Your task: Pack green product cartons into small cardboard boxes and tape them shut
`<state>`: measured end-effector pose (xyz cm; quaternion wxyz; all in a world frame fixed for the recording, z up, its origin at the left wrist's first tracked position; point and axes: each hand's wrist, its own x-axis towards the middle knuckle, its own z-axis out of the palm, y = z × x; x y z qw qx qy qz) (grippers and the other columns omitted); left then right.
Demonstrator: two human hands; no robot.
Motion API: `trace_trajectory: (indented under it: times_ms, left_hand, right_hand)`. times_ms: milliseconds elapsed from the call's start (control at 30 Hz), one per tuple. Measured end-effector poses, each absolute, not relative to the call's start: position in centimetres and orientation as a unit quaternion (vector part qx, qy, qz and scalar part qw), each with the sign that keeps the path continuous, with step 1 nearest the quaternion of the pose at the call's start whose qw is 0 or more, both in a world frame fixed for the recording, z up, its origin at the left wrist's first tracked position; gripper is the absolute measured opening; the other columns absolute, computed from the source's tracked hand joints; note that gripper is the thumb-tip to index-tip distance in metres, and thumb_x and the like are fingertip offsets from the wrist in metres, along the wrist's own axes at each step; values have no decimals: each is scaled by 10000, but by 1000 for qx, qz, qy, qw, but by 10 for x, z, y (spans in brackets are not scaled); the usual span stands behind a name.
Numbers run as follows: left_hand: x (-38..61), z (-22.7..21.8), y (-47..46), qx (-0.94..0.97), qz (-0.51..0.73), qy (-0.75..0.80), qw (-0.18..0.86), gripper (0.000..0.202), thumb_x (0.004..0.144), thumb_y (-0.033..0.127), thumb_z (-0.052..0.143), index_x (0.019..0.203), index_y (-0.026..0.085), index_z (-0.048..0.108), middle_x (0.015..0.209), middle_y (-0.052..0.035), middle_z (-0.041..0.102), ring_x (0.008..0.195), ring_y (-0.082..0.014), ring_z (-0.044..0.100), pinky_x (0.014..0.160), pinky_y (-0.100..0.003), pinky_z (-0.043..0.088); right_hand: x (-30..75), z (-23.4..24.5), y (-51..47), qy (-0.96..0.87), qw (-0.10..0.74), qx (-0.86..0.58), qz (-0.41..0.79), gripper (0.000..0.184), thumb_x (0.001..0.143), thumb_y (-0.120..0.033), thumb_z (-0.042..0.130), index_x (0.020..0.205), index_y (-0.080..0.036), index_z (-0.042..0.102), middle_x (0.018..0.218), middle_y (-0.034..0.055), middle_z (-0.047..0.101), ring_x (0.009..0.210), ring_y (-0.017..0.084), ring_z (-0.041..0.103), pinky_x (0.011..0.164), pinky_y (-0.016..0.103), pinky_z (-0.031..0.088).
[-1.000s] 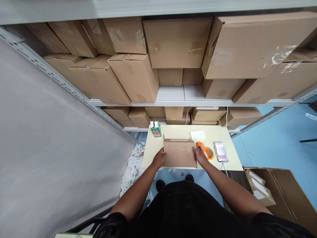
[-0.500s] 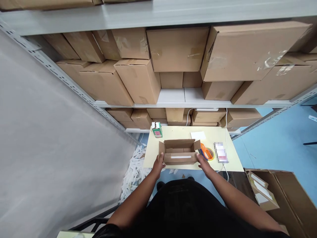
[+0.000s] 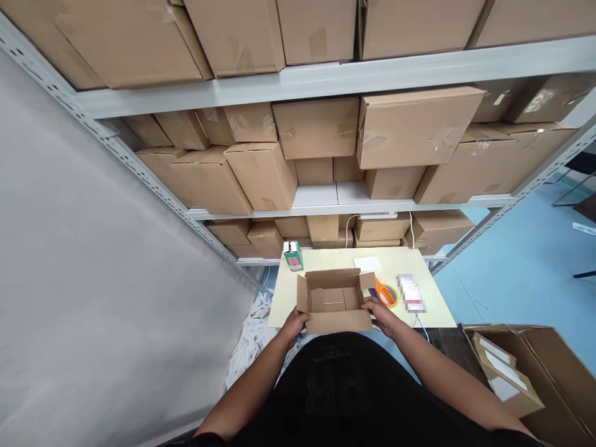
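A small open cardboard box [image 3: 333, 300] stands on the pale yellow table [image 3: 433, 310], its flaps spread outward and its inside bare. My left hand [image 3: 296, 322] grips the box's near left corner. My right hand [image 3: 380, 312] holds the near right corner, fingers curled on the flap. Just right of the box lies an orange tape dispenser [image 3: 385, 292] with a roll of tape.
A green and white small carton [image 3: 293, 255] stands at the table's far left corner. A white card [image 3: 367, 263] and a phone [image 3: 410, 293] on a white cable lie to the right. Shelves packed with cardboard boxes [image 3: 321, 127] rise behind. An open carton [image 3: 526, 366] sits on the floor at right; paper scraps [image 3: 251, 335] litter the left.
The box was flat-sided under my hands, then turned upright and opened; now its flaps are spread and it sits nearer the table's front edge. My view has tilted upward.
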<state>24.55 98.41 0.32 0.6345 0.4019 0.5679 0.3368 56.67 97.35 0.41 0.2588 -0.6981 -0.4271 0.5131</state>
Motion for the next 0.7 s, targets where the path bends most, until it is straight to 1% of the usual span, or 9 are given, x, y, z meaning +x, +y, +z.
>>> trace_trajectory:
  times_ms: [67, 133, 200, 267, 333, 433, 567, 633, 700]
  left_hand:
    - [249, 3, 984, 430, 329, 578, 610, 474, 758, 298, 653, 1216, 178, 647, 1142, -105, 755, 1067, -255, 711, 965, -454, 558]
    - [253, 2, 986, 445, 319, 616, 566, 411, 806, 328, 619, 1177, 162, 675, 1167, -130, 755, 1126, -279, 698, 997, -453, 538]
    - [258, -1, 988, 449, 309, 654, 524, 383, 852, 404, 605, 1112, 141, 706, 1204, -174, 744, 1217, -316, 663, 1053, -459, 497]
    - [262, -4, 988, 441, 302, 680, 501, 441, 865, 511, 615, 1050, 126, 724, 1234, -214, 730, 1294, -346, 618, 1108, -462, 448]
    - [265, -5, 986, 435, 299, 692, 492, 516, 858, 607, 612, 998, 125, 732, 1240, -230, 726, 1316, -358, 603, 1126, -452, 428]
    - [268, -3, 983, 446, 281, 696, 487, 576, 860, 690, 560, 906, 144, 740, 1166, -217, 756, 1259, -367, 641, 1097, -438, 450]
    - [270, 1, 979, 469, 251, 707, 467, 620, 869, 737, 476, 748, 179, 718, 998, -191, 786, 1151, -388, 684, 1041, -432, 478]
    - [272, 1, 978, 473, 249, 711, 457, 636, 880, 744, 436, 712, 190, 701, 943, -178, 785, 1090, -382, 703, 1006, -421, 491]
    - [274, 0, 977, 471, 253, 715, 452, 649, 885, 749, 411, 720, 191, 699, 902, -165, 781, 1054, -370, 711, 986, -410, 497]
  right_hand:
    - [568, 2, 978, -449, 225, -709, 495, 308, 868, -464, 478, 1039, -247, 613, 955, 57, 712, 869, 216, 675, 740, 316, 513]
    - [569, 2, 983, -475, 209, -721, 460, 297, 898, -465, 463, 989, -240, 634, 976, 65, 717, 911, 236, 675, 758, 329, 510]
    - [570, 4, 988, -505, 194, -720, 434, 269, 919, -422, 454, 934, -239, 650, 963, 60, 719, 951, 251, 672, 792, 339, 498]
    - [571, 7, 991, -539, 168, -718, 407, 258, 936, -367, 439, 904, -235, 658, 926, 62, 719, 958, 264, 673, 809, 348, 483]
    - [572, 10, 993, -569, 140, -715, 381, 250, 945, -324, 438, 918, -227, 667, 911, 77, 722, 960, 278, 679, 813, 352, 471]
    - [573, 14, 995, -603, 98, -711, 349, 245, 956, -301, 455, 971, -210, 682, 935, 108, 734, 977, 292, 691, 815, 351, 465]
    - [573, 17, 997, -632, 55, -699, 330, 278, 979, -285, 435, 1034, -180, 687, 980, 144, 747, 992, 293, 701, 841, 360, 473]
    - [573, 18, 999, -642, 42, -693, 326, 297, 984, -279, 423, 1076, -164, 681, 1024, 163, 748, 1014, 296, 699, 862, 369, 479]
    - [575, 18, 1001, -647, 29, -690, 324, 316, 986, -284, 416, 1120, -150, 669, 1064, 180, 746, 1033, 302, 697, 874, 378, 485]
